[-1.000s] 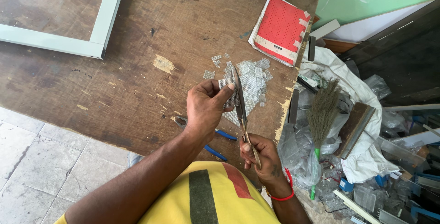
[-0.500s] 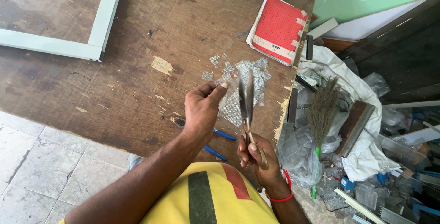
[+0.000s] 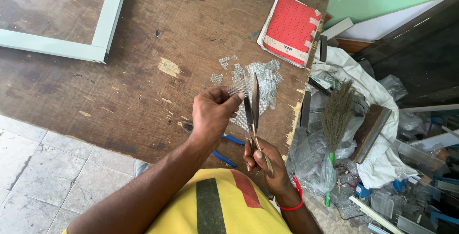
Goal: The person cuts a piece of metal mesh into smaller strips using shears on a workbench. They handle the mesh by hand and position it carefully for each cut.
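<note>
Metal scissors (image 3: 253, 112), one pair with blades parted, are gripped by the right hand (image 3: 263, 164), while one mesh strip (image 3: 237, 90) is pinched by the left hand (image 3: 210, 114) just beside the blades. Beyond the scissors, many cut mesh squares (image 3: 260, 71), one red notebook (image 3: 289, 28) and one pale frame (image 3: 103, 28) are seen on the worn wooden table (image 3: 158, 23); blue-handled pliers (image 3: 224, 148) lie beneath them.

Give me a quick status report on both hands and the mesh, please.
Right hand gripping scissors, blades parted. Left hand pinching mesh piece at the blades. Cut mesh scraps heaped on wooden table just beyond; blue-handled pliers beneath the hands.
</note>
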